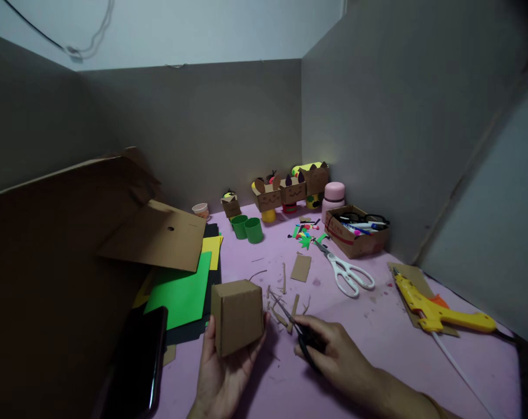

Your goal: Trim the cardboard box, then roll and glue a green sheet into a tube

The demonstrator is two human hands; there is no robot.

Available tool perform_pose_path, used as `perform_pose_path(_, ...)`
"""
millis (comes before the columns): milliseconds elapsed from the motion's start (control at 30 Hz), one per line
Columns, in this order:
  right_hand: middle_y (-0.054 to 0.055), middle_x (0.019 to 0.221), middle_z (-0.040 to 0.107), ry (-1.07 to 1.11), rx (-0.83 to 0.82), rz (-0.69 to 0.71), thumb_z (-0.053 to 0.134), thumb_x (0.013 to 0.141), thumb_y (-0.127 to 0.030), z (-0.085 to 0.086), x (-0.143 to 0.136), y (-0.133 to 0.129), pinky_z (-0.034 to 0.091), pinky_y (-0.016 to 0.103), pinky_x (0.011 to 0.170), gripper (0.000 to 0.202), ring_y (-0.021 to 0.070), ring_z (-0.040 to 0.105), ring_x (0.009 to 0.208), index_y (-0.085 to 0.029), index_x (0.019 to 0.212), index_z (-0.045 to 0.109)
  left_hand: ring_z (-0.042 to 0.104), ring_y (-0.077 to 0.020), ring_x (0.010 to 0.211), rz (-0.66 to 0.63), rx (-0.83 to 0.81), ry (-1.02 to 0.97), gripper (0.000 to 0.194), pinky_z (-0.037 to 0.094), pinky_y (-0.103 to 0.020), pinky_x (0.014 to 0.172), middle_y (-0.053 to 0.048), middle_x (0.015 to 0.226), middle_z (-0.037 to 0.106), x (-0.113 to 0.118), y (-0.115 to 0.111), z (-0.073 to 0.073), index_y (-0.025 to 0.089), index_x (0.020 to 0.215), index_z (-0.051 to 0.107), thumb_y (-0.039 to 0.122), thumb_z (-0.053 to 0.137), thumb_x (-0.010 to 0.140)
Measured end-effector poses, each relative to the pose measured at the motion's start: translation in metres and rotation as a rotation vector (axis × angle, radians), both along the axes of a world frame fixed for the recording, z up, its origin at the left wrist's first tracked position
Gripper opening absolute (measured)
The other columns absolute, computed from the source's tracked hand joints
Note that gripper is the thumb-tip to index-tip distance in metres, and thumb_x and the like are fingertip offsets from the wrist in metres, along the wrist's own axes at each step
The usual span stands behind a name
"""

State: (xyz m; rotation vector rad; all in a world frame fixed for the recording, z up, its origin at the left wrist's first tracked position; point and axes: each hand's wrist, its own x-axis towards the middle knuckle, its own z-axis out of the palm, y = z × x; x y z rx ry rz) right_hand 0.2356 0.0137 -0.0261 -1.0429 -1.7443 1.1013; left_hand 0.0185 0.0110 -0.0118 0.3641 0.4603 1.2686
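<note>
A small box of brown cardboard rests in my left hand, with fingers and thumb around its lower sides. My right hand is closed on black-handled scissors. Their narrow metal blades point up and left, close to the box's right side but apart from it. Thin cardboard offcuts lie scattered on the pink tabletop around the blade tips. Beyond them is a small flat cardboard rectangle.
White-handled scissors lie at right, near a box of pens. A yellow glue gun sits far right. At left are a phone, green paper and large cardboard. Green cups and cardboard animal figures stand behind.
</note>
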Motion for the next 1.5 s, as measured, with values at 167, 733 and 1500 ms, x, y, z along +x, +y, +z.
perform_pose_path(167, 0.002, 0.074, 0.065, -0.023, 0.118, 0.075, 0.064, 0.076, -0.021, 0.002, 0.000, -0.003, 0.043, 0.027, 0.062, 0.038, 0.0147, 0.053, 0.063, -0.018, 0.113, 0.066, 0.061, -0.0285, 0.113, -0.038, 0.027, -0.054, 0.040, 0.046, -0.037, 0.099, -0.014, 0.120, 0.068, 0.001, -0.004, -0.004, 0.011, 0.112, 0.068, 0.037, 0.065, 0.082)
perform_pose_path(733, -0.003, 0.075, 0.058, 0.599, -0.439, 0.112, 0.086, 0.052, -0.049, 0.013, 0.000, 0.007, 0.039, 0.021, 0.058, 0.067, 0.0094, 0.049, 0.061, -0.021, 0.108, 0.062, 0.073, -0.0214, 0.067, -0.251, -0.188, 0.096, 0.015, 0.058, -0.026, 0.065, -0.004, 0.070, 0.078, 0.001, -0.022, 0.000, 0.016, 0.075, 0.077, 0.020, 0.081, 0.062)
perform_pose_path(1500, -0.006, 0.068, 0.047, 0.569, -0.531, 0.035, 0.075, 0.065, -0.059, 0.011, -0.002, 0.009, 0.032, 0.017, 0.044, 0.057, 0.0060, 0.037, 0.052, -0.018, 0.101, 0.060, 0.056, -0.0388, 0.113, -0.193, 0.153, 0.421, 0.110, 0.044, -0.049, 0.092, -0.013, 0.129, 0.058, 0.022, -0.027, 0.009, 0.033, 0.143, 0.025, 0.029, 0.085, 0.052)
